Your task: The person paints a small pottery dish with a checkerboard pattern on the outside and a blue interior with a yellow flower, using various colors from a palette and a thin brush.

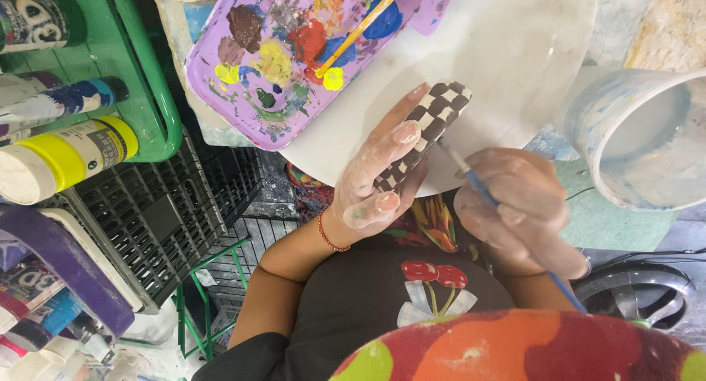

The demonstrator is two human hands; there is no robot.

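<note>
My left hand point(375, 171), smeared with pale paint and with a red bracelet on the wrist, holds a long flat piece painted in a brown and cream checker pattern point(434, 123) over a white round board point(507, 50). My right hand point(518, 208) grips a thin blue-handled brush point(478, 186); its tip touches the lower edge of the checkered piece. A lilac palette tray point(220, 65) with blobs of brown, red, yellow, blue and green paint lies at the upper left of the board, and an orange-handled brush point(364, 24) rests across it.
A pale plastic bucket point(640, 138) of cloudy water stands at the right. At the left, a green shelf point(147, 79) holds paint bottles, one yellow point(66, 157), above a black crate point(162, 212). More paint tubes sit at the lower left.
</note>
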